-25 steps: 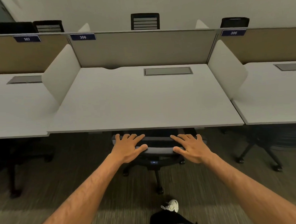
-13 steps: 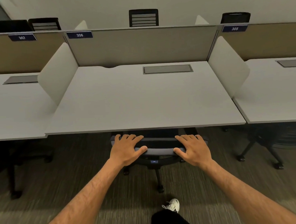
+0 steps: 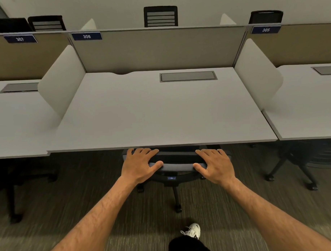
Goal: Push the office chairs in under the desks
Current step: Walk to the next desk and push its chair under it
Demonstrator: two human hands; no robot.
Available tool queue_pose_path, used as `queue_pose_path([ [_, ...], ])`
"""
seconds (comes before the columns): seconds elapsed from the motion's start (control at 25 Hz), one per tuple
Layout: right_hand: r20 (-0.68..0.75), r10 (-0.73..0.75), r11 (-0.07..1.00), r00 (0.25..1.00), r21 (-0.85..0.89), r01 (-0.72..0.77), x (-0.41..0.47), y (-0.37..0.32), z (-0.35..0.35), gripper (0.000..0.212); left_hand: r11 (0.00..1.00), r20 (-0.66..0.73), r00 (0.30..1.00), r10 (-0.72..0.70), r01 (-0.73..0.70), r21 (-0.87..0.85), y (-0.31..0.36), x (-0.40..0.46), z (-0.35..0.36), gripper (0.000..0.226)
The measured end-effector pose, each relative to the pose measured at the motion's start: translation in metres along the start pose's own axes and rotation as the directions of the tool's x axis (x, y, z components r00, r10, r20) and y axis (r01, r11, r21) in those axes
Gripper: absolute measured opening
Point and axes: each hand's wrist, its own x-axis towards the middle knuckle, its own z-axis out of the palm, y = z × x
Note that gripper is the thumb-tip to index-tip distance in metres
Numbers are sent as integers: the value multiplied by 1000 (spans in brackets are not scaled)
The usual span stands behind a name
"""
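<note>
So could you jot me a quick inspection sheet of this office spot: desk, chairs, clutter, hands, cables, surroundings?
Surface: middle desk, bare grey top, closed cable hatch near the back.
Job's things: office chair, backrest top at the desk's front edge, seat hidden under the desk.
Clutter: nothing seen.
Grippers: left hand and right hand lie on the backrest top, thumbs hooked behind it.
Cables: nothing seen.
Surroundings: side dividers, back panel, label 306, neighbouring chair base to the right, carpet.
</note>
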Motion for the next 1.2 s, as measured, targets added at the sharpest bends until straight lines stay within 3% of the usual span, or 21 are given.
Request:
queue_pose_path([
  [0.6,-14,23,1000,1000,-10,-24,49,4,4,70,1000,4,1000,5,-5,8,-24,49,-5,84],
  [1.2,-100,-31,999,994,25,33,72,38,7,67,1000,-106,994,0,0,-1,-11,67,10,74],
])
